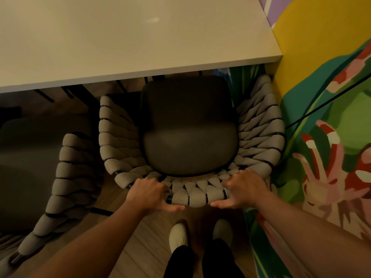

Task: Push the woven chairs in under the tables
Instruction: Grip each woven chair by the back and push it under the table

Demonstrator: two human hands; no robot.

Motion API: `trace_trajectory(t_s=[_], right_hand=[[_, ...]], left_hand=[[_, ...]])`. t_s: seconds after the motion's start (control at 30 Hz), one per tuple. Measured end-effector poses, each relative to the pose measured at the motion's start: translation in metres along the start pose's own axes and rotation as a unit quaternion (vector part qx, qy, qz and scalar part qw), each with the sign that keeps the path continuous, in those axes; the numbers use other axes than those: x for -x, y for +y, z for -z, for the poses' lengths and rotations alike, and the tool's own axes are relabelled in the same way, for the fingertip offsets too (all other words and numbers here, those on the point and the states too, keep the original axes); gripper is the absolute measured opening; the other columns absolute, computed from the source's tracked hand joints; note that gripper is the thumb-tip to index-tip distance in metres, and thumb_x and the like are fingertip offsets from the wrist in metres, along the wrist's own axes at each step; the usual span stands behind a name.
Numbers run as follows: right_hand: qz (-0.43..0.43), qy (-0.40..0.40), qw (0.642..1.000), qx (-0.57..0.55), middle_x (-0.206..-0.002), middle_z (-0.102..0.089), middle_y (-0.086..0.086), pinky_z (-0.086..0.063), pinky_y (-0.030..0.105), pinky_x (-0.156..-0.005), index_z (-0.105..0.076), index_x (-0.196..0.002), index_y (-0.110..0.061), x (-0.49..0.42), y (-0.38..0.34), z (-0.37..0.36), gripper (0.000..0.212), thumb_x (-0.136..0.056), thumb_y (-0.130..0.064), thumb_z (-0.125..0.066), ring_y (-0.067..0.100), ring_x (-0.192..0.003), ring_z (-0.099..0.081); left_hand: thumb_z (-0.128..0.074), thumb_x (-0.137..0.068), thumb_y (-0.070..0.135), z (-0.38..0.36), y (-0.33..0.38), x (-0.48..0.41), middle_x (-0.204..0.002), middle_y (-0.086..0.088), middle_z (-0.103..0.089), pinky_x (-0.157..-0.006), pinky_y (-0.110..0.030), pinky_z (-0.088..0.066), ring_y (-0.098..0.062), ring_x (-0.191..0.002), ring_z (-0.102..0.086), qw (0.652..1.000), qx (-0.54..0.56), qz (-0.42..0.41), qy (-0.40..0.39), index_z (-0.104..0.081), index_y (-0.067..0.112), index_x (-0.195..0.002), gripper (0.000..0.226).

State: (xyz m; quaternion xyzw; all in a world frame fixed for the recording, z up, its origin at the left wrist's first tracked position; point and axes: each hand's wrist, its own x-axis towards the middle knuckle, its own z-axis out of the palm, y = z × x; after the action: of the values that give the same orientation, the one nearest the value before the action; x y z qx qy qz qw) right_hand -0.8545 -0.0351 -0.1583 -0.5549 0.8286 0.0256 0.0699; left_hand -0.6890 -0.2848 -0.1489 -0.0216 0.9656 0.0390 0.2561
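Note:
A woven chair point(112, 137) with thick beige rope wrapping and a dark seat cushion point(188, 125) stands right below me, facing a white table point(120, 37). The front of the cushion sits just under the table's near edge. My left hand point(149, 194) grips the top of the chair's back rail on the left. My right hand point(244, 188) grips the same rail on the right, thumb under it. A second woven chair point(66, 177) stands at the left, its seat in shadow.
A painted wall point(321, 137) with green, pink and yellow shapes runs close along the right side of the chair. A thin black cable point(325, 101) crosses it. My two feet point(178, 235) stand on the wooden floor just behind the chair.

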Motion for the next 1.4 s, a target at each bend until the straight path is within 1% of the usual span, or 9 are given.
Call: trace_trajectory(t_s=[0.3,0.8,0.9,0.97,1.03,1.1,1.17,1.27,1.4], right_hand=[[-0.004,-0.051,0.999,-0.013,-0.043,-0.021,-0.009,-0.013,0.019,-0.047,-0.038,-0.051,-0.022,0.013,-0.008,-0.008,0.082,-0.076,-0.098,-0.019,0.008,-0.039,-0.018],[-0.008,-0.040,0.999,-0.019,-0.041,-0.021,-0.009,-0.015,0.019,-0.045,-0.044,-0.046,-0.020,0.016,-0.014,-0.019,0.086,-0.077,-0.097,-0.021,0.010,-0.036,-0.024],[0.001,-0.091,0.996,-0.002,-0.051,-0.035,-0.007,-0.022,0.024,-0.049,-0.056,-0.064,-0.019,0.014,-0.017,-0.011,0.093,-0.071,-0.100,-0.011,0.012,-0.048,-0.039],[-0.018,-0.123,0.992,-0.013,-0.073,-0.056,-0.003,-0.033,0.030,-0.059,-0.061,-0.087,-0.019,0.016,-0.020,-0.008,0.101,-0.065,-0.100,-0.004,0.016,-0.067,-0.054],[-0.047,-0.145,0.987,-0.039,-0.095,-0.064,0.000,-0.040,0.034,-0.069,-0.061,-0.104,-0.020,0.017,-0.023,0.000,0.105,-0.064,-0.099,-0.004,0.020,-0.088,-0.061],[-0.075,-0.179,0.979,-0.060,-0.114,-0.065,0.003,-0.043,0.039,-0.085,-0.059,-0.119,-0.020,0.019,-0.030,0.011,0.101,-0.073,-0.097,-0.012,0.023,-0.107,-0.060],[-0.093,-0.211,0.971,-0.059,-0.128,-0.062,0.004,-0.040,0.043,-0.099,-0.056,-0.130,-0.020,0.023,-0.043,0.027,0.084,-0.086,-0.086,-0.026,0.025,-0.117,-0.055],[-0.115,-0.224,0.963,-0.097,-0.136,-0.055,0.006,-0.038,0.043,-0.108,-0.052,-0.135,-0.018,0.029,-0.064,0.053,0.057,-0.098,-0.060,-0.043,0.025,-0.126,-0.048],[-0.124,-0.266,0.934,-0.202,-0.136,-0.055,0.005,-0.048,0.042,-0.099,-0.054,-0.135,-0.019,0.033,-0.092,0.090,0.046,-0.100,-0.048,-0.050,0.024,-0.123,-0.052]], left_hand=[[0.004,-0.050,0.108,-0.013,0.006,0.009,-0.052,0.007,-0.034,-0.051,-0.029,-0.026,-0.009,-0.048,-0.029,1.000,0.020,-0.001,0.006,-0.073,0.028,-0.096,0.121],[-0.007,-0.056,0.106,-0.009,0.000,0.013,-0.056,0.007,-0.037,-0.050,-0.026,-0.022,-0.008,-0.049,-0.032,0.999,-0.029,0.004,-0.034,-0.071,0.030,-0.110,0.113],[-0.009,-0.057,0.107,-0.014,0.000,0.012,-0.059,0.007,-0.043,-0.050,-0.026,-0.026,-0.008,-0.051,-0.039,0.999,-0.029,0.009,-0.044,-0.071,0.029,-0.107,0.111],[-0.009,-0.062,0.106,-0.018,0.000,0.014,-0.070,0.008,-0.056,-0.055,-0.027,-0.037,-0.009,-0.061,-0.052,0.999,-0.021,0.016,-0.033,-0.069,0.028,-0.106,0.107],[-0.004,-0.066,0.102,-0.022,0.003,0.017,-0.095,0.007,-0.066,-0.076,-0.032,-0.047,-0.012,-0.086,-0.062,0.999,-0.013,0.029,-0.024,-0.064,0.028,-0.115,0.107],[-0.004,-0.073,0.096,-0.018,0.011,0.026,-0.132,0.004,-0.061,-0.106,-0.044,-0.038,-0.018,-0.123,-0.055,0.998,0.002,0.044,-0.042,-0.051,0.029,-0.138,0.105],[-0.016,-0.085,0.086,-0.011,0.021,0.041,-0.157,0.000,-0.040,-0.122,-0.052,-0.013,-0.022,-0.146,-0.033,0.996,0.023,0.054,-0.065,-0.032,0.025,-0.154,0.094],[-0.040,-0.099,0.059,0.008,0.036,0.074,-0.167,-0.003,-0.018,-0.124,-0.044,-0.008,-0.024,-0.153,-0.015,0.995,0.065,0.053,-0.054,-0.019,0.022,-0.159,0.074],[-0.048,-0.102,0.043,0.031,0.048,0.128,-0.154,0.000,-0.041,-0.107,-0.036,-0.042,-0.021,-0.136,-0.045,0.974,0.175,0.103,-0.103,-0.037,0.027,-0.152,0.053]])
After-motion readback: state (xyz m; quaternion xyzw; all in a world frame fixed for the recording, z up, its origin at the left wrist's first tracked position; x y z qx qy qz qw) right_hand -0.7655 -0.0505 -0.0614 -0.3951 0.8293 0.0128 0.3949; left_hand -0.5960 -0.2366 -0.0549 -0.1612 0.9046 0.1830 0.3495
